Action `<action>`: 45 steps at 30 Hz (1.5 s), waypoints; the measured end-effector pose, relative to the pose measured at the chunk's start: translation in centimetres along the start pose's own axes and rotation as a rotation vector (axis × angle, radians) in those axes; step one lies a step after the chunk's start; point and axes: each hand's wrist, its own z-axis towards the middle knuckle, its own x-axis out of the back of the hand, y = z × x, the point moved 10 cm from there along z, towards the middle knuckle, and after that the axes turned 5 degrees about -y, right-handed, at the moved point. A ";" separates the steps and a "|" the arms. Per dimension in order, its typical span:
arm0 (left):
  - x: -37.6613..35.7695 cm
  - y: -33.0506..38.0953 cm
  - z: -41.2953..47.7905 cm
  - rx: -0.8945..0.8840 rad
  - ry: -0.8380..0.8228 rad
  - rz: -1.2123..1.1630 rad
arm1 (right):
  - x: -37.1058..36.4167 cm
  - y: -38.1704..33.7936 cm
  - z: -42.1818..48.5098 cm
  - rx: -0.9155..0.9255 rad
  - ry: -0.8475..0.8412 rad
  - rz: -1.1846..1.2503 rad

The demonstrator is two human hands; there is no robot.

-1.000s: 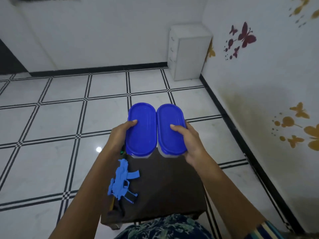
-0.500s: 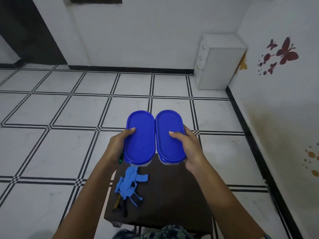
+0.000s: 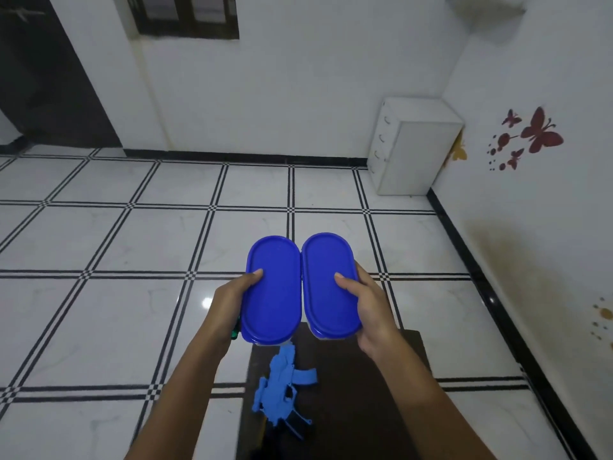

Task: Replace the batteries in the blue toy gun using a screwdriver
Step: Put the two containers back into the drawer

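Room and contents, listed by size.

1. Floor [image 3: 99,310]: glossy white tiles, ruled by double black lines with small checkered crossings. It fills most of the view.
2. Back wall [image 3: 282,94] and right-hand wall [image 3: 530,227]: white, with a black skirting strip along the base. The right-hand wall carries a brownish stain low down.
3. Doorway [image 3: 43,78]: dark, at far left.
4. Window [image 3: 185,14]: dark frame, at the top edge, only its lower part in view.
5. Drawer cabinet [image 3: 421,151]: white, standing in the far right corner where the two walls meet.
6. Butterfly decals [image 3: 537,134]: dark red, on the right-hand wall just beside the cabinet.
7. Table [image 3: 358,403]: small, dark brown top, at bottom centre.
8. Left container [image 3: 273,293] and right container [image 3: 326,287]: oval blue lids over clear bodies, side by side with their long edges touching, held in the air over the table's far edge.
9. Left hand [image 3: 232,300]: grips the left container, thumb pressed on the lid, fingers hidden beneath.
10. Right hand [image 3: 368,307]: grips the right container the same way, thumb on the lid, fingers wrapped round the outer side.
11. Blue toy gun [image 3: 282,383]: lies flat on the left part of the table, below the left container, untouched by either hand.
12. Green item [image 3: 236,333]: small, showing just under the left hand; possibly a tool handle, too hidden to say.
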 end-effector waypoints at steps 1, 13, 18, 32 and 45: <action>1.4 0.3 0.3 0.002 -0.012 0.009 | -1.4 0.7 0.0 0.010 0.010 0.010; 20.9 6.9 1.4 -0.008 -0.034 0.050 | -20.4 8.2 -0.5 0.053 0.073 0.131; 25.9 9.0 1.7 -0.008 -0.002 0.004 | -26.0 9.0 0.7 0.040 0.043 0.097; 30.1 14.2 10.1 0.014 -0.022 0.000 | -32.6 9.1 10.6 0.003 0.023 0.108; 27.3 26.6 34.3 0.010 -0.057 0.119 | -35.4 -0.5 33.3 0.071 0.124 0.089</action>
